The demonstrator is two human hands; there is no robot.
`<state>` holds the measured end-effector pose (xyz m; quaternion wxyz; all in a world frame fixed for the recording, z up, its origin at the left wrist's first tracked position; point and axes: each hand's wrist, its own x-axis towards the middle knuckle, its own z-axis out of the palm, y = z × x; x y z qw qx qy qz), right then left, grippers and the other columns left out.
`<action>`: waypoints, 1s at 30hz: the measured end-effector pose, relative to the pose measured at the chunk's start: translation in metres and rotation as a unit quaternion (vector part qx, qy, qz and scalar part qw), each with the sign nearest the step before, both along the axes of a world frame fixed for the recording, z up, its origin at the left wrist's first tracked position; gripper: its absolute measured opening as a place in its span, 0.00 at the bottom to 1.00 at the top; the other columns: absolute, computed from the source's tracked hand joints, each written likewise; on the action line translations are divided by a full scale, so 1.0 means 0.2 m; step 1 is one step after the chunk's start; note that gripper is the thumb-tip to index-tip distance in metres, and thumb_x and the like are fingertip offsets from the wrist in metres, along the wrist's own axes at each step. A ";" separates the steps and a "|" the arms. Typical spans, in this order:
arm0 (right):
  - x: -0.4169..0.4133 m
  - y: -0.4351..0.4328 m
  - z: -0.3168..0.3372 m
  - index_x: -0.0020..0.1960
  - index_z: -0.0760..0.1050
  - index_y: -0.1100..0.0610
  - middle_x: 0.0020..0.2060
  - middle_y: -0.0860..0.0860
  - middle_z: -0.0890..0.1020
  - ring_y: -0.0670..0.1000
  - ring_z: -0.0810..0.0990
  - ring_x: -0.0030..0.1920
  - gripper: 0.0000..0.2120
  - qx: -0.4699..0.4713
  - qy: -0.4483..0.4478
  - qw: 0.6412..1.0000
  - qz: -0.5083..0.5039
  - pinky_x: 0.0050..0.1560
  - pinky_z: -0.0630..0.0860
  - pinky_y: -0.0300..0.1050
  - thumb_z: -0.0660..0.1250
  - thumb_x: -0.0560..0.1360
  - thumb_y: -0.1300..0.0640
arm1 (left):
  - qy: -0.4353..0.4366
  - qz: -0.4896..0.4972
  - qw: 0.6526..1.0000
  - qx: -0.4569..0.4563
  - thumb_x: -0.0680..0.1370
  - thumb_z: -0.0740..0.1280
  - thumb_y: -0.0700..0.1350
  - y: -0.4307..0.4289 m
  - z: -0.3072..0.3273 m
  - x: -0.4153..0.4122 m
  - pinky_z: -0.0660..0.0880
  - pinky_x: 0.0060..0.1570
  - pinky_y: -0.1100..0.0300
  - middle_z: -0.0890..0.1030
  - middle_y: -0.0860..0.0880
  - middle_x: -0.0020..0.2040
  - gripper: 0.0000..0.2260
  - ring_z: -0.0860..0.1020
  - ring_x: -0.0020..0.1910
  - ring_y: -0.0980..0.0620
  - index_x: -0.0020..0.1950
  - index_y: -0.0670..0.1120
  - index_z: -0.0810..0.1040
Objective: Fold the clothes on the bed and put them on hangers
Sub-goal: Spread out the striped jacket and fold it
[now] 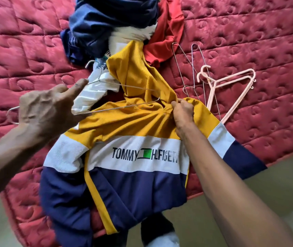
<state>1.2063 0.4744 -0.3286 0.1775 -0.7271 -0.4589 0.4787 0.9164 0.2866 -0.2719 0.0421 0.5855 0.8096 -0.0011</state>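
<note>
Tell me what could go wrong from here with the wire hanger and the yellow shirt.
1. The wire hanger in the left hand has its tip on bunched cloth of the shirt. It may snag there instead of going inside.
2. The shirt hangs over the edge of the bed. It may slide off if the right hand, which pinches it, lets go.

A: What's the bed cover (249, 32) made of?
B: Quilted cloth, glossy like satin, with puckered stitching
A: And the striped shirt (133, 122) at 6 o'clock?
B: Matt knit with a fine ribbed weave
A: The wire hanger (124, 85) over it?
B: Thin, bare, shiny metal, like the spare wire hangers (188, 68) at 2 o'clock. The pink hangers (231, 76) beside those are smooth plastic, and the navy garment (106, 20) at 12 o'clock has a slight sheen
</note>
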 end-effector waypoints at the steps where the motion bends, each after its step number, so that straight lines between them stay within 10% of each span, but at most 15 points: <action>1: -0.01 -0.01 0.01 0.41 0.82 0.52 0.36 0.50 0.81 0.51 0.76 0.39 0.08 0.013 0.004 1.000 0.004 0.44 0.75 0.46 0.68 0.77 0.54 | 0.002 -0.009 1.000 -0.006 0.69 0.64 0.76 0.03 0.02 0.01 0.75 0.31 0.49 0.82 0.45 0.45 0.42 0.82 0.33 0.37 0.80 0.58 0.66; 5: -0.04 -0.03 0.04 0.42 0.83 0.52 0.34 0.48 0.82 0.47 0.77 0.38 0.10 0.081 0.023 0.994 0.062 0.45 0.77 0.48 0.69 0.77 0.48 | 0.003 -0.082 0.996 -0.024 0.68 0.79 0.63 0.17 0.08 0.08 0.68 0.30 0.56 0.82 0.43 0.42 0.39 0.80 0.30 0.38 0.77 0.54 0.73; 11: -0.17 -0.08 0.19 0.59 0.81 0.52 0.48 0.48 0.84 0.48 0.81 0.48 0.10 0.159 0.043 0.966 0.200 0.47 0.76 0.40 0.66 0.81 0.51 | 0.002 -0.159 0.987 0.028 0.69 0.70 0.73 0.40 0.10 0.21 0.65 0.32 0.58 0.85 0.48 0.48 0.39 0.83 0.37 0.40 0.77 0.58 0.73; 18: -0.18 -0.11 0.22 0.55 0.85 0.57 0.59 0.51 0.82 0.46 0.79 0.59 0.08 0.223 0.068 0.968 0.090 0.60 0.73 0.32 0.72 0.78 0.55 | -0.045 -0.125 0.991 -0.017 0.69 0.76 0.65 0.62 0.01 0.54 0.74 0.35 0.54 0.83 0.46 0.42 0.29 0.83 0.41 0.40 0.66 0.57 0.74; 22: -0.12 -0.12 0.17 0.52 0.85 0.54 0.51 0.49 0.85 0.49 0.82 0.53 0.09 0.200 0.075 0.971 0.104 0.59 0.79 0.53 0.69 0.78 0.52 | -0.047 -0.092 0.994 -0.025 0.71 0.74 0.61 0.72 -0.06 0.69 0.72 0.35 0.55 0.84 0.48 0.43 0.21 0.84 0.45 0.40 0.59 0.56 0.74; 30: 0.08 -0.01 0.04 0.81 0.59 0.49 0.73 0.54 0.70 0.56 0.68 0.72 0.32 0.186 -0.173 0.926 0.279 0.72 0.68 0.52 0.67 0.80 0.52 | -0.031 -0.106 0.994 0.004 0.70 0.73 0.69 0.70 -0.15 0.71 0.66 0.41 0.52 0.82 0.46 0.50 0.36 0.83 0.44 0.41 0.71 0.52 0.67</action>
